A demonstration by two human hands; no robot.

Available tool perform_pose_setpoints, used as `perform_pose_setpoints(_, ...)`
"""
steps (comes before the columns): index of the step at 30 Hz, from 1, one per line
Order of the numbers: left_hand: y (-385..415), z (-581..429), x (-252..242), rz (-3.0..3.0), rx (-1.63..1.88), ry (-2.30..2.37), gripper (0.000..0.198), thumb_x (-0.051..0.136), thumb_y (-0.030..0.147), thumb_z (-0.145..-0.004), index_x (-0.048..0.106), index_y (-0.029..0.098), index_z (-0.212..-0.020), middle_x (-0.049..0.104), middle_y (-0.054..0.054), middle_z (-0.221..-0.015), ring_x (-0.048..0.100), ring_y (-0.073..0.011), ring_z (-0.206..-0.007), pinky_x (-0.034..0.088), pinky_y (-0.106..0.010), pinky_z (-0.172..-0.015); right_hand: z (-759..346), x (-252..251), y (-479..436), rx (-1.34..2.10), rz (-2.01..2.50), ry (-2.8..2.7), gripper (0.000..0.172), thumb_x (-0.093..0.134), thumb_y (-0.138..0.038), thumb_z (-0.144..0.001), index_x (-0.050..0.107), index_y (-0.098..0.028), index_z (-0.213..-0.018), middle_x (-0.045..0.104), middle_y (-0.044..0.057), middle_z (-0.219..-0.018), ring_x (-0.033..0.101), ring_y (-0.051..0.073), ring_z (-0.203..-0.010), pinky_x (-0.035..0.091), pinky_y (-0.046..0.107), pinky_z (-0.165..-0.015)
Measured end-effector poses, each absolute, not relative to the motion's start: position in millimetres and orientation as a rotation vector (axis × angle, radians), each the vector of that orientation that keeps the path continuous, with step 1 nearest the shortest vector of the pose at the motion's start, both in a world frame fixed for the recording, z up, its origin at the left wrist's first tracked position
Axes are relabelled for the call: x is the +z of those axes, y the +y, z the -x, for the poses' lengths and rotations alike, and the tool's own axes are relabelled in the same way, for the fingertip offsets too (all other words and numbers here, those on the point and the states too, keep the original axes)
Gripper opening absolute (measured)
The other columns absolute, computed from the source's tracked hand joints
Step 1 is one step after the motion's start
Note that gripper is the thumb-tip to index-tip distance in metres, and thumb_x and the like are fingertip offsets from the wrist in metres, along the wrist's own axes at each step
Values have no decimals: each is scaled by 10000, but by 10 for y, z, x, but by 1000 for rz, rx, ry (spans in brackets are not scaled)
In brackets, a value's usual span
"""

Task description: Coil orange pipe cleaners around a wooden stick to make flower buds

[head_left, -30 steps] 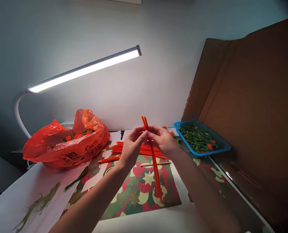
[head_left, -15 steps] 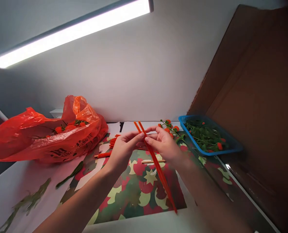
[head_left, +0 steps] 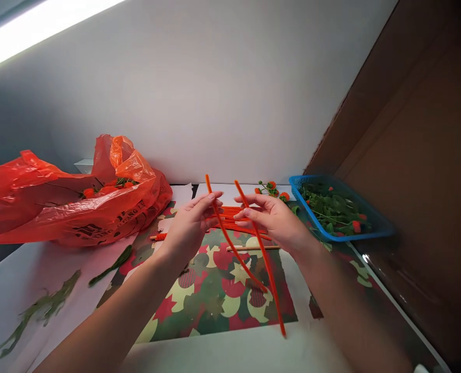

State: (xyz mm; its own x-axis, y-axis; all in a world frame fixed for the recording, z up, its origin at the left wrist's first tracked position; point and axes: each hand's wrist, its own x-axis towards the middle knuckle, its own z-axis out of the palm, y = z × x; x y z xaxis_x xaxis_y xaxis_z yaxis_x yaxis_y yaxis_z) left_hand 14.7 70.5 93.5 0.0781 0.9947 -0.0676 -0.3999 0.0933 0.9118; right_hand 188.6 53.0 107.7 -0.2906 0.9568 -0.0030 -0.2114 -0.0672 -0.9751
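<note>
Fingers of the left hand pinch an orange stem and those of the right hand a second stem, both slanting toward the near edge of the table, apparently a separating step whose next move calls for light, steady grips.

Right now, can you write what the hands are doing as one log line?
left hand: holds orange pipe cleaner | right hand: holds second pipe cleaner | nearby: pipe-cleaner pile, wooden stick, blue basket
</note>
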Motion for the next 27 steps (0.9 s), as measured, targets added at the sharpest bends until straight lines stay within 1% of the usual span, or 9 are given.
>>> perform_pose_setpoints(3,692,-145,985,-822,1277,885,260,655,267,-744,664,157,-980,556,22,-648,522,-63,-520,453,-177,-498,-1928,1088,534,1594,889,-1201,250,680,-213,-761,677,-197,-1011,602,-26,-723,623,86,-690,583,288,-786)
perform_pose_setpoints(7,629,-168,1021,-883,1201,861,254,635,270,-772,596,171,-1002,541,51,-569,392,-27,-376,326,-144,-380,-1940,1084,537,1644,844,-1200,268,685,-233,-762,683,-202,-1029,579,-40,-682,603,76,-664,582,271,-750)
perform_pose_setpoints(11,554,-186,1039,-986,1140,869,187,614,317,-799,492,189,-861,599,38,-629,356,-14,-353,276,-142,-368,-1923,1093,530,1668,812,-1193,269,702,-244,-753,680,-182,-1014,596,-38,-677,613,77,-657,577,271,-748)
perform_pose_setpoints(14,540,-191,1036,-1014,1087,884,162,570,289,-818,449,183,-795,601,29,-664,333,-10,-377,248,-137,-371,-1907,1107,523,1671,813,-1164,245,733,-232,-722,672,-171,-951,624,-28,-707,636,82,-641,578,251,-703)
perform_pose_setpoints(17,563,-192,1001,-1024,1045,912,121,575,211,-783,465,190,-830,585,36,-682,357,-20,-431,260,-130,-397,-1899,1110,522,1667,791,-1144,220,766,-223,-683,654,-173,-865,648,-20,-729,664,101,-642,578,241,-663)
perform_pose_setpoints(20,590,-180,952,-1119,1020,957,166,606,171,-744,489,198,-859,543,57,-630,397,-37,-478,309,-141,-438,-1902,1107,521,1662,780,-1119,210,773,-227,-672,638,-167,-821,655,-21,-712,677,113,-643,583,250,-669)
perform_pose_setpoints(22,599,-164,930,-1227,1023,991,144,600,186,-759,508,194,-870,514,66,-581,413,-49,-485,340,-160,-465,-1905,1110,518,1664,805,-1102,205,765,-234,-675,634,-161,-815,656,-20,-691,677,114,-629,582,249,-657)
perform_pose_setpoints(24,600,-148,924,-1322,1028,1018,112,578,207,-785,524,187,-881,519,63,-569,427,-56,-483,363,-179,-489,-1906,1118,516,1660,845,-1089,206,756,-232,-675,630,-154,-818,656,-16,-683,673,115,-614,580,247,-630)
perform_pose_setpoints(27,594,-135,934,-1377,1024,1030,113,560,230,-803,531,181,-901,564,44,-636,459,-66,-500,390,-197,-503,-1900,1129,517,1635,891,-1083,205,741,-222,-667,624,-146,-817,647,-18,-666,639,99,-546,564,238,-557)
